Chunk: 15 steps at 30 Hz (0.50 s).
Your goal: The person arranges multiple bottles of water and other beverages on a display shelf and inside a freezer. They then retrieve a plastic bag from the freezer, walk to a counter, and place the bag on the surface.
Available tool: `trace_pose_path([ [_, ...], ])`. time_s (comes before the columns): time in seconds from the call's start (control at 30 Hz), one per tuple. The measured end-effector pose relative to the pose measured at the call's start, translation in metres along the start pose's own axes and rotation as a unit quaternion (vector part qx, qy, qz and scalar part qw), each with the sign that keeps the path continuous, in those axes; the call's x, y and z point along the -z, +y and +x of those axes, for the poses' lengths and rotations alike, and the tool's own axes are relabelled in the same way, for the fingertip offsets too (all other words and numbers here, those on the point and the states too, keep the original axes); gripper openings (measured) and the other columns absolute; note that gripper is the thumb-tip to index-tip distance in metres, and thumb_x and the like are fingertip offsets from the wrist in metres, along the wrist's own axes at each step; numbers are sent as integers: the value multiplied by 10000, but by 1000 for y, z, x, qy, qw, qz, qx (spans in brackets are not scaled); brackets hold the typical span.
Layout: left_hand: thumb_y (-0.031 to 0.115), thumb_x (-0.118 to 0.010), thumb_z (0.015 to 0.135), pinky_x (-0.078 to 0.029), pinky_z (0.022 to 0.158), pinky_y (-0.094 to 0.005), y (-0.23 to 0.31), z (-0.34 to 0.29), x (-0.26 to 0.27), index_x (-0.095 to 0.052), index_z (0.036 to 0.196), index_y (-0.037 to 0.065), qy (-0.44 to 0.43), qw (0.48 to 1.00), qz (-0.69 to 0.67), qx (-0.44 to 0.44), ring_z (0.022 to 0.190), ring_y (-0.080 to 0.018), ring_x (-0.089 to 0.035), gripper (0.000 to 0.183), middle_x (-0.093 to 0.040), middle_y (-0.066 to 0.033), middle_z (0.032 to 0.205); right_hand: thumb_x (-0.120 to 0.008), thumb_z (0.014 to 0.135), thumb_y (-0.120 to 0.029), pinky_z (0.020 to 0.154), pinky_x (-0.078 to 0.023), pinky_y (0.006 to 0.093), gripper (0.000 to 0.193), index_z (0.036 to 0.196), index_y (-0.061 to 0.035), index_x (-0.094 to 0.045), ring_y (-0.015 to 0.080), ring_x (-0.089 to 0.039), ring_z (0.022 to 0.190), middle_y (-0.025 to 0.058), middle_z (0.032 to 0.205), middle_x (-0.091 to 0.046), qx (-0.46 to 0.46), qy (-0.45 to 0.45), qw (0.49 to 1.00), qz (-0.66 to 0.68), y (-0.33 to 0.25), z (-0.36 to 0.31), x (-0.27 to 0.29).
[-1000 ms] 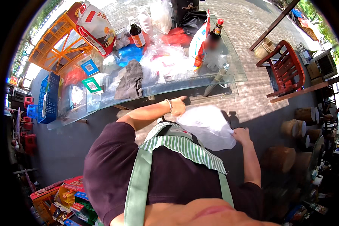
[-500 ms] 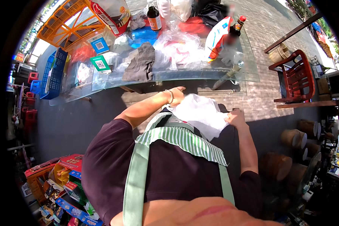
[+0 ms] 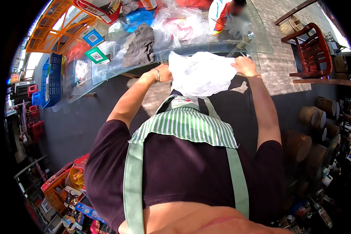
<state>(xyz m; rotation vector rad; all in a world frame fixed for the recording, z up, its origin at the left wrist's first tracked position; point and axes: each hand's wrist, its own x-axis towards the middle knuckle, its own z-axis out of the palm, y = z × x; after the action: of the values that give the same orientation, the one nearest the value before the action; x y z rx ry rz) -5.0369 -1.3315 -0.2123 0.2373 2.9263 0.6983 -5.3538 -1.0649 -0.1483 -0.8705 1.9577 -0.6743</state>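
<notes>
A thin, crumpled white cloth (image 3: 202,73) is spread in the air between my hands, in front of the table's near edge. My left hand (image 3: 165,72), with a bracelet at the wrist, is closed on its left edge. My right hand (image 3: 244,65) pinches its upper right corner. Bright sun washes out the cloth's surface, so its exact material is hard to tell. Beyond it, a dark grey cloth (image 3: 139,46) hangs over the glass tabletop's edge.
On the glass table (image 3: 117,74) lie clear plastic bags (image 3: 179,23), a green code card (image 3: 96,55) and a blue code card (image 3: 93,37). A blue basket (image 3: 52,80) stands at the left, a red wooden chair (image 3: 310,50) at the right, near wooden stools (image 3: 312,116).
Both hands have moved forward and up in the view, toward the table. The white cloth, bunched and hanging lower before, is now spread wider between them. The view has tilted down.
</notes>
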Motion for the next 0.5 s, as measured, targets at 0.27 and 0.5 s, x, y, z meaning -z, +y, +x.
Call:
trace_pose_path([
  [0.27, 335, -474, 985, -477, 868, -399, -54, -76, 81, -592, 890, 84, 465, 445, -758, 106, 823, -195, -602, 294, -638, -37, 840, -457, 996, -403, 1089, -335, 440, 566, 1461, -104, -337, 319, -356, 1379, 239, 1486, -347, 392, -16, 783, 482, -96, -4, 24],
  [0.5, 679, -500, 866, -306, 1057, -628, -24, -137, 46, 111, 1510, 103, 581, 406, -649, 276, 1418, -383, -215, 1059, -58, -182, 1578, -598, 896, -62, 632, -498, 287, 964, 1524, -263, 104, 136, -597, 777, 78, 1004, -634, 140, -32, 756, 639, -35, 45, -147],
])
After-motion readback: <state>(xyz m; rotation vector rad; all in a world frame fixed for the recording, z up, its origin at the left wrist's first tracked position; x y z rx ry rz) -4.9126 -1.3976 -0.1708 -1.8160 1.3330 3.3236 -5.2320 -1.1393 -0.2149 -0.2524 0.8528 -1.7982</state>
